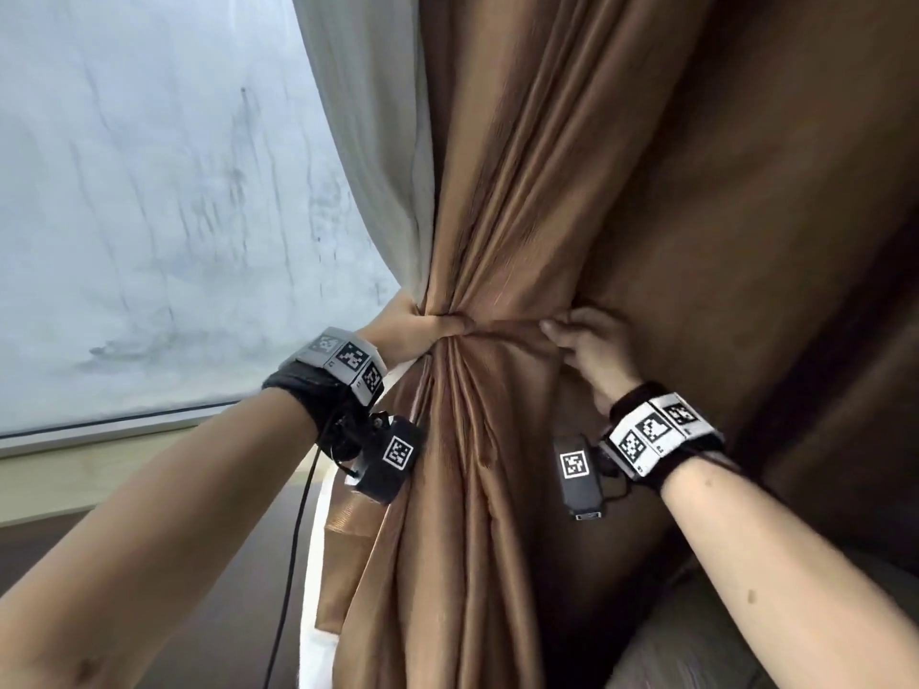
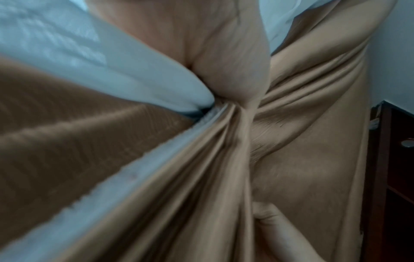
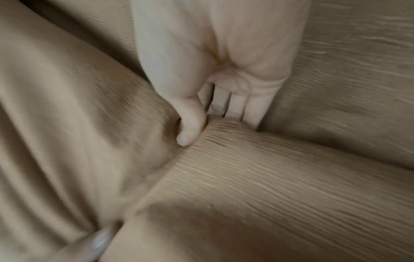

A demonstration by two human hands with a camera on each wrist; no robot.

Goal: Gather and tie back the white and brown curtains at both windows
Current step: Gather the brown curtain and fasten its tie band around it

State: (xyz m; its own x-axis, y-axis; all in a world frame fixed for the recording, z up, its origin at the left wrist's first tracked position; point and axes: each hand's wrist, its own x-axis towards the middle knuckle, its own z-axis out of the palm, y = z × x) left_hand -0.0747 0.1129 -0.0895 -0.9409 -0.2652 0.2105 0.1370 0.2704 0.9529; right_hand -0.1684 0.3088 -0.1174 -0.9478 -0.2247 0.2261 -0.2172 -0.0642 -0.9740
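Observation:
The brown curtain (image 1: 522,191) hangs at the centre, pinched into a narrow waist. Behind its left edge hangs the white curtain (image 1: 368,116). My left hand (image 1: 417,330) grips the gathered waist from the window side, holding both layers; in the left wrist view the palm (image 2: 224,53) wraps the brown curtain (image 2: 291,124) and the white curtain (image 2: 134,70). My right hand (image 1: 587,340) pinches a ribbed brown band (image 1: 502,326) running across the bunch. In the right wrist view, thumb and fingers (image 3: 190,124) clamp that band (image 3: 268,177).
A streaked window pane (image 1: 149,191) and its sill (image 1: 99,440) fill the left. A ribbed brown strip (image 1: 343,514) dangles below my left wrist beside a black cable (image 1: 298,514). Dark wooden furniture (image 2: 392,177) stands right of the curtain. A grey cushion (image 1: 746,639) lies at lower right.

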